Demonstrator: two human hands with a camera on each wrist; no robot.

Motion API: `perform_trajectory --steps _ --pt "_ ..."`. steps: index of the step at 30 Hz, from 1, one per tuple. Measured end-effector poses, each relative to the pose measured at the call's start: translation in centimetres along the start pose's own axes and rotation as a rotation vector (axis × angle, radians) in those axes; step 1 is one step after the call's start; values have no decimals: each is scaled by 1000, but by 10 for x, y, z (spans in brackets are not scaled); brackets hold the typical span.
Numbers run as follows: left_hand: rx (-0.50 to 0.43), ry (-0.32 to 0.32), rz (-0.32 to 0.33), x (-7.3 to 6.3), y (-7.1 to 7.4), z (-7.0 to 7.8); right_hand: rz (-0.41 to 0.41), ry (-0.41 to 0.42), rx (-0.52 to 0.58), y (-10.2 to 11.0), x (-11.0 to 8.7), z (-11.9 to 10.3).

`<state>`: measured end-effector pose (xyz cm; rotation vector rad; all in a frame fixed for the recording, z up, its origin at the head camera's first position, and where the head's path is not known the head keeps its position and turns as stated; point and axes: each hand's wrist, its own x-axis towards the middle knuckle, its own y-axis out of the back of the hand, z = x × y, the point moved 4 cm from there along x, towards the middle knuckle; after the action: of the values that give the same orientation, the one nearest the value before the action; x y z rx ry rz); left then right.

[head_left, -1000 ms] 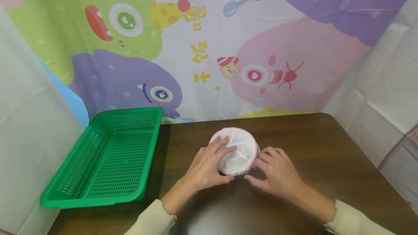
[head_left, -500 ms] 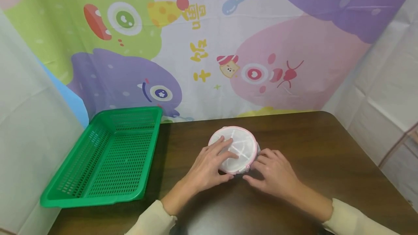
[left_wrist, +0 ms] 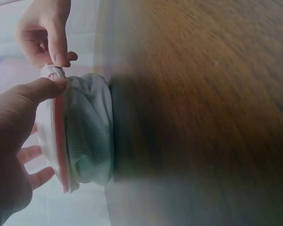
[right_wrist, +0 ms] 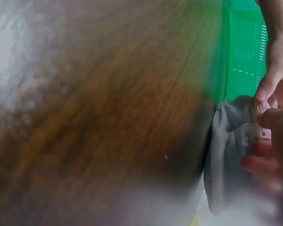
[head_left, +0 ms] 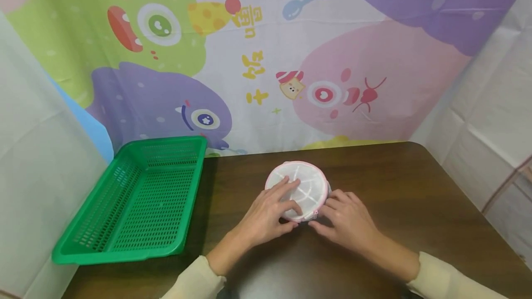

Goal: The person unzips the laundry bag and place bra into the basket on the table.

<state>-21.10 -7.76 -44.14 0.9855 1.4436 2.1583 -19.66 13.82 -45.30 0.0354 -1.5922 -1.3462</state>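
Observation:
A round white mesh pouch (head_left: 313, 183) with a pink zip (left_wrist: 60, 136) around its lid sits on the dark wood table. Its soft grey-white side (left_wrist: 92, 127) bulges below the zip. My left hand (head_left: 266, 211) lies over the near left part of the lid, fingers spread on the mesh, thumb gripping the rim beside the zip. From the right, my right hand (head_left: 347, 220) pinches the pouch's edge near the small pink zip pull (head_left: 316, 213), thumb toward me. In the right wrist view, its fingers (right_wrist: 262, 162) partly cover the pouch side.
To the left stands a green plastic basket (head_left: 189, 218) with slotted walls and nothing in it. The table (head_left: 365, 165) meets a cartoon-print curtain (head_left: 266, 128) at the back. White cloth sheets (head_left: 498, 118) hang at both sides.
My left forefinger has curled and slid from the lid's middle toward its near edge. My right hand has shifted slightly left; the pouch has barely moved.

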Motion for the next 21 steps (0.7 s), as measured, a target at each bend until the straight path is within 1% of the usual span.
perform_trajectory --steps 8,16,21 --pt "-1 -6 -7 -2 -1 1 8 -1 5 -2 0 -1" --pt "6 -15 -2 -1 -1 1 30 2 7 -3 1 0" --pt "-6 -10 -9 -1 -1 0 26 3 19 -5 1 1"
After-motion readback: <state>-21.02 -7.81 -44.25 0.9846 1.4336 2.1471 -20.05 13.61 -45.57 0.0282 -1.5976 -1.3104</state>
